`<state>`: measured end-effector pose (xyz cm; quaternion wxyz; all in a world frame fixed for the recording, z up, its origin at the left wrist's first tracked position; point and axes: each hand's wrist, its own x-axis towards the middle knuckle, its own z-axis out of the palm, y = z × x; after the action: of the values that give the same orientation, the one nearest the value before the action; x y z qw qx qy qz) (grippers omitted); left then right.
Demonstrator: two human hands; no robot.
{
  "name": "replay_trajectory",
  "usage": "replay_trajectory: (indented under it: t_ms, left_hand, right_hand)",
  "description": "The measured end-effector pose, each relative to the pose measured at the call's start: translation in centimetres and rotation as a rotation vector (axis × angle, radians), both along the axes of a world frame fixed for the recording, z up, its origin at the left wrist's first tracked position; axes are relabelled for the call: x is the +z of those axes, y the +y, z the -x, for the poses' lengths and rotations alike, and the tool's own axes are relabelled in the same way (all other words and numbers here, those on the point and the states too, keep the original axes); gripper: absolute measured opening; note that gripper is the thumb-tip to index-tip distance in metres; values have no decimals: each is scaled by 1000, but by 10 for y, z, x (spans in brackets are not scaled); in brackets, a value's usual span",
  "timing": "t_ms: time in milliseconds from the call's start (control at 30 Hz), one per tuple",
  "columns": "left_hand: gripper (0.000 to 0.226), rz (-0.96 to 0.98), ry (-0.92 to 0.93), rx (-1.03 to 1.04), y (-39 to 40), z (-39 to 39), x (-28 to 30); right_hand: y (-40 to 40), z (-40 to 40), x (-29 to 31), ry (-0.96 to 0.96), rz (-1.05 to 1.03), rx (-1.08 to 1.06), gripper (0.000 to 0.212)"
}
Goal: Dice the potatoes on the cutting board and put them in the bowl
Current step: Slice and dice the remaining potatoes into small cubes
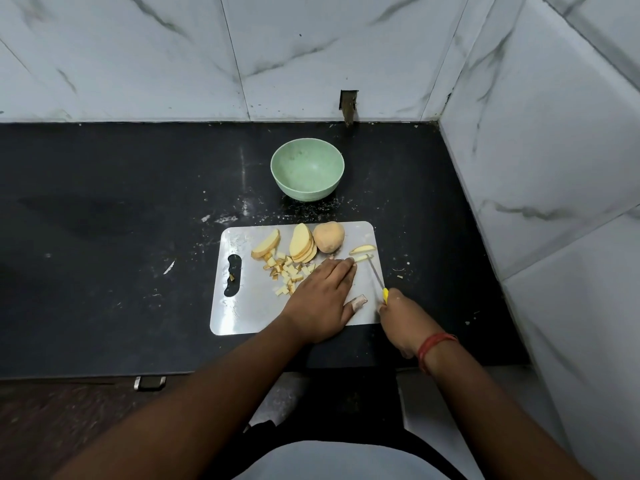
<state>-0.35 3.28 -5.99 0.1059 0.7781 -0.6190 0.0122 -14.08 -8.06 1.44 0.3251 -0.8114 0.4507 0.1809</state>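
Yellow-handled knife [377, 277] gripped in the right hand [401, 323] meets a potato strip [360, 259] pinned by the flat left hand [323, 299] on the white board [242, 317]; dicing seems underway, cubes [287, 271] next need moving to the empty green bowl [307, 174]

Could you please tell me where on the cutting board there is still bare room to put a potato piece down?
The cutting board is bare along its near left corner, between the handle slot and the left hand. The far half is crowded: slices, a whole potato and diced pieces. The right edge holds the knife.
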Motion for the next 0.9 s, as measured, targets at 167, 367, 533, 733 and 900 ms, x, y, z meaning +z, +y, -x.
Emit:
replay_trajectory:
  t_ms: [167,367,533,733,900]
  left_hand:
    - [74,-32,34,6,-1,-1,0]
    - [72,-11,49,-2,-1,-1,1]
    - [71,4,13,-17,0,-1,2]
    - [74,-26,31,-7,0,-1,3]
    - [75,-28,55,-5,0,-1,3]
  right_hand:
    - [5,15,-1,9,-2,24,19]
    - [5,19,5,-45,12,5,16]
    - [6,0,6,-18,16,20,19]
    - [10,2,1,45,16,35,22]
    - [14,19,6,-14,38,68,18]
